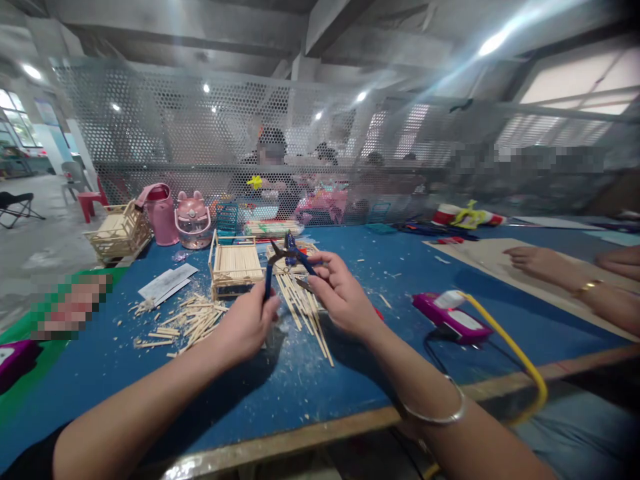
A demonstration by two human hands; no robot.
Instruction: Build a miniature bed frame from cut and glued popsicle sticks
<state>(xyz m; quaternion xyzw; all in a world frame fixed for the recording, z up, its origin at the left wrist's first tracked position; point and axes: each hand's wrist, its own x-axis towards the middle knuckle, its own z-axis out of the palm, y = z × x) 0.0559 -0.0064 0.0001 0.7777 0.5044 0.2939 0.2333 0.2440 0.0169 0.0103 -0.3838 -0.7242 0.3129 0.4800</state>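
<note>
Blue-handled pliers (269, 275) are held up over the table with their handles spread. My left hand (250, 317) is closed around one handle, and my right hand (340, 290) grips the other. A small dark metal piece shows by my right fingertips; I cannot make out what it is. Just behind the hands stands a little frame of wooden sticks (236, 263) with rails. Long thin sticks (313, 317) fan out below the pliers. To the left lies a pile of short cut sticks (200, 320) among crumbs and slivers.
Folded paper (167, 283) lies left of the sticks. A pink thermos (161, 217), a pink bottle (193, 223) and another stick frame (117, 230) stand behind. At right are a purple power strip (453, 319) with a yellow cable (510, 340) and another person's hands (543, 263) over cardboard.
</note>
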